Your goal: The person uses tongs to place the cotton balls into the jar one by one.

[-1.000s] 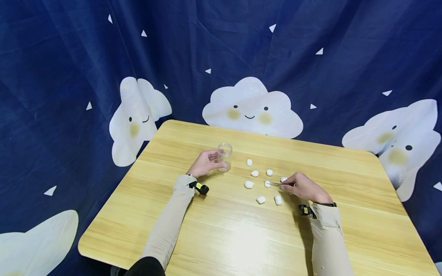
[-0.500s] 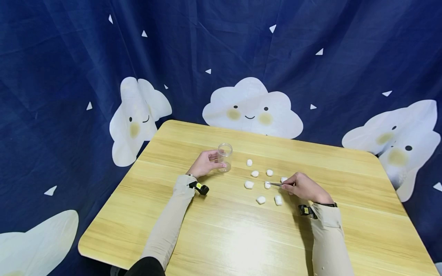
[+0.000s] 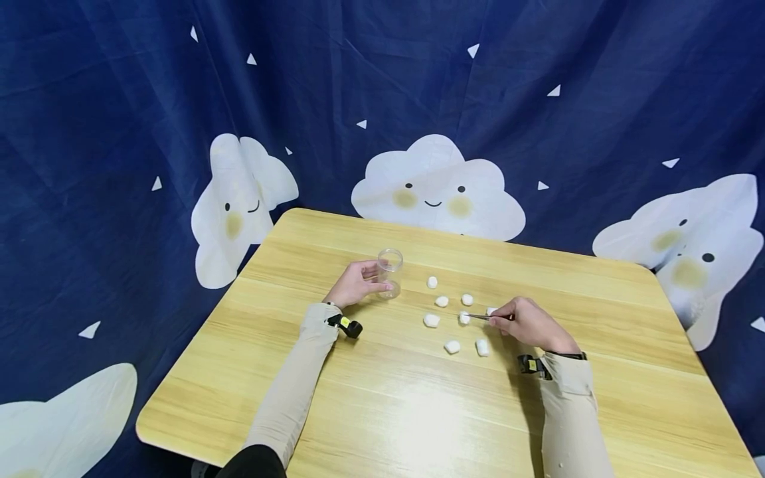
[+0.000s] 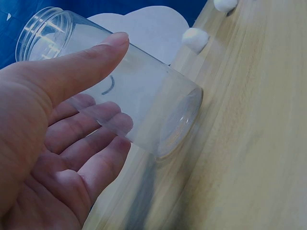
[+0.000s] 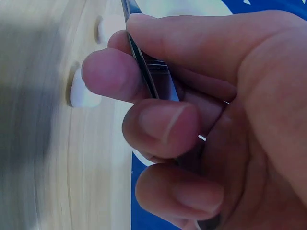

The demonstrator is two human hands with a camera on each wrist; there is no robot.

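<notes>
In the head view, my left hand [image 3: 354, 284] holds a clear jar [image 3: 390, 273] with no lid, upright on the table. The left wrist view shows the thumb along one side of the jar [image 4: 139, 91] and curled fingers at the other; nothing shows inside it. My right hand [image 3: 530, 324] pinches metal tweezers [image 3: 483, 317], whose tips are at a white cotton ball [image 3: 464, 318]. Close up, the tweezers [image 5: 144, 67] lie between thumb and fingers, their tips out of that view. Whether the cotton ball is off the table I cannot tell.
Several more cotton balls lie scattered between the hands, among them one nearest the jar [image 3: 432, 282], one at the front [image 3: 452, 346] and one partly behind the right hand [image 3: 491, 311]. The wooden table [image 3: 358, 405] ends at a blue cloud-patterned curtain [image 3: 406, 79].
The prongs of the tweezers, apart a second ago, now look closed together at the cotton ball. The right hand has barely moved; the left hand and jar have stayed in place.
</notes>
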